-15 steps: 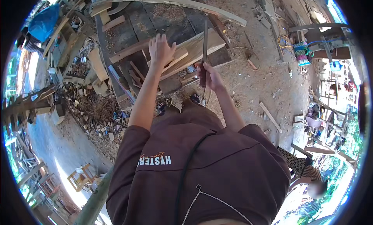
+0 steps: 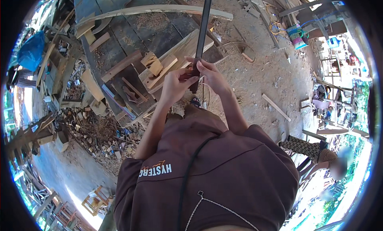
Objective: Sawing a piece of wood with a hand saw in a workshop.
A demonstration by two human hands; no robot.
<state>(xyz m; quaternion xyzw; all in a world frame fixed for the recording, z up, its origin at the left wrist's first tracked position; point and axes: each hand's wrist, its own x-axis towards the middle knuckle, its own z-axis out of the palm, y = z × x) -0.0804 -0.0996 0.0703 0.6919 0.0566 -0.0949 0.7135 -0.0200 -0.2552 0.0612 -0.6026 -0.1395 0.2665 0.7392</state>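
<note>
A long, narrow dark bar with a brown lower end stands up in front of me, pointing away; its exact kind does not show. My right hand grips it near that lower end. From the other side, my left hand has its fingers closed on the same brown part. Just beyond the hands, a wide pale plank lies slanted on the dark workbench. On the plank rest a small wooden block and a narrow wood strip.
A long curved piece of wood crosses the bench's far part. Wood scraps are heaped left of the bench. On the dirt floor at right lies a loose stick. Another person is at the lower right.
My left hand has moved off the wood on the bench to the bar, closing on it. The bar has come nearer and up with my right hand. The block on the plank is now uncovered.
</note>
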